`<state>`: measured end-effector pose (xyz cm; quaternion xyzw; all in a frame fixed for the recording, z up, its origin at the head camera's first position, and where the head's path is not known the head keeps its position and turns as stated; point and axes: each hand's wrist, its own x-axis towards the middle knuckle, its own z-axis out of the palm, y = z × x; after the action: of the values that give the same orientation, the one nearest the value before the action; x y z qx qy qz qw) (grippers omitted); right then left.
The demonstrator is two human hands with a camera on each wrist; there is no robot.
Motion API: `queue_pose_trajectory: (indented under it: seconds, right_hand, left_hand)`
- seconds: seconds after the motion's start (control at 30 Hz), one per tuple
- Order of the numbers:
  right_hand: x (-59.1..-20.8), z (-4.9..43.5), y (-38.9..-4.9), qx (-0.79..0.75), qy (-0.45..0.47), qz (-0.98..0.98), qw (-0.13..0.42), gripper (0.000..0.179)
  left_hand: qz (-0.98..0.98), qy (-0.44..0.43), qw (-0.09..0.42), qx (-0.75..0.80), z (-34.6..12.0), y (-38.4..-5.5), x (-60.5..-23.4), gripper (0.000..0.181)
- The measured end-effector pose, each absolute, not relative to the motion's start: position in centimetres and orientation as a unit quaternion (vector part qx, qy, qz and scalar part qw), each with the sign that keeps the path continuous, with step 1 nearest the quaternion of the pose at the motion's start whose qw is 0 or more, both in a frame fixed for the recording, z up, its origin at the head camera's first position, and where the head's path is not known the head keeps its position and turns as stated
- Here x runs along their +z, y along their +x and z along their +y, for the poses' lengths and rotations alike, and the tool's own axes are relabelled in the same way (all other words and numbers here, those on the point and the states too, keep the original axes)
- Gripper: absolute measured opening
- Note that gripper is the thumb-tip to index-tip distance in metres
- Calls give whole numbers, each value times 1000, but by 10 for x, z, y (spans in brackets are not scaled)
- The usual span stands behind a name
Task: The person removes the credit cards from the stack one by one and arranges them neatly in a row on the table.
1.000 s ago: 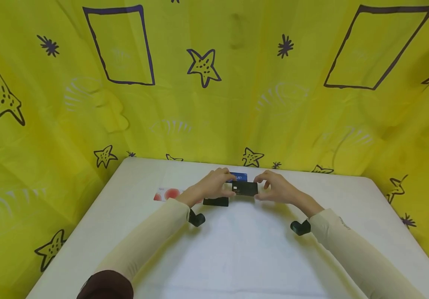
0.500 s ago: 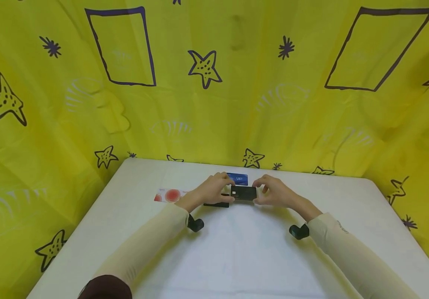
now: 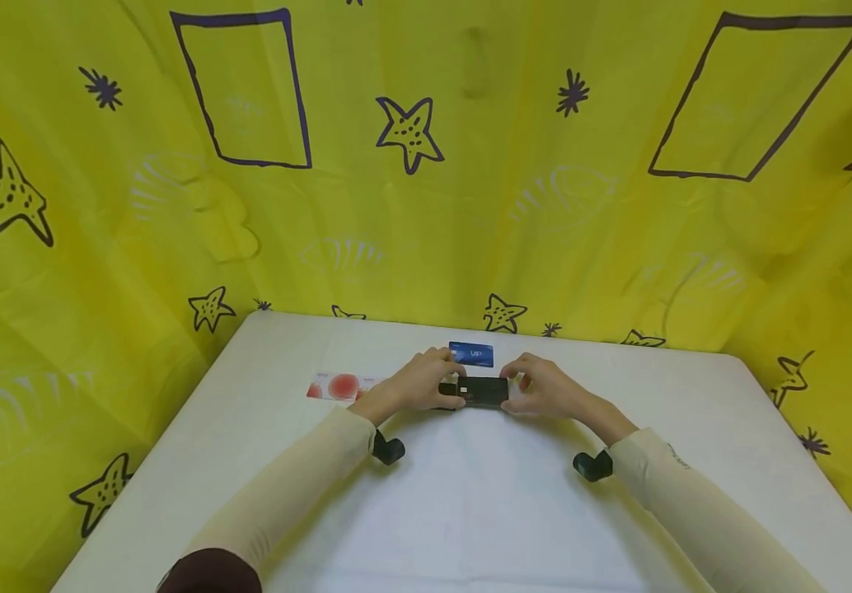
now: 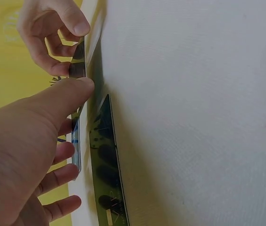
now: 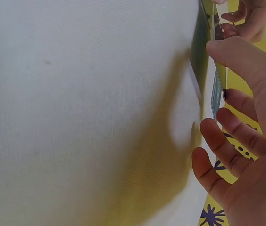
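A glossy black card (image 3: 483,393) with a small chip is held between both hands in the head view. My left hand (image 3: 423,380) pinches its left end between thumb and fingers. At the opposite end, the right hand (image 3: 542,387) pinches it the same way. In the left wrist view the held card (image 4: 78,61) is seen nearly edge-on, apart from the white table. A second black card (image 4: 107,160) lies on the table beside the left hand, which partly hides it in the head view. Just behind the held card lies a blue card (image 3: 471,354) with VIP lettering.
Left of the hands, a white card with red circles (image 3: 343,386) lies on the white table (image 3: 470,502), partly covered by the left hand or wrist. Yellow patterned cloth (image 3: 463,206) rises behind the table and along its sides.
Both hands have brought the black card a little toward the person. More of the blue card shows behind it, while the second black card is more covered by the left hand.
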<state>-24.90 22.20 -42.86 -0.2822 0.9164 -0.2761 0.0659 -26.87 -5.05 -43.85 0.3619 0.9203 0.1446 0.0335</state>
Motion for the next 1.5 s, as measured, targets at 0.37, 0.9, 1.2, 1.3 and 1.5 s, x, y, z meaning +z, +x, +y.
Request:
queue_pose_trajectory:
  seconds: [0.37,0.9,1.2,1.3,1.5]
  right_hand:
    - [-432,222,-248,-275,-270,919,81,46]
    - [-438,222,-249,-267,-273,921,78,45]
    - [-436,220,-247,-268,-275,920,82,44]
    - [-436,219,-247,-267,-275,920,81,43]
    - [-437,219,-247,-256,-273,924,83,43]
  left_hand:
    - [923,358,38,136,-50,-269,-442,49]
    - [926,342,63,150,-50,-265,-441,50]
    - [929,334,66,144,-50,-265,-441,52]
    - [929,333,65,145,-50,-265,-441,52]
    - [928,335,59,148,-52,-263,-440,51]
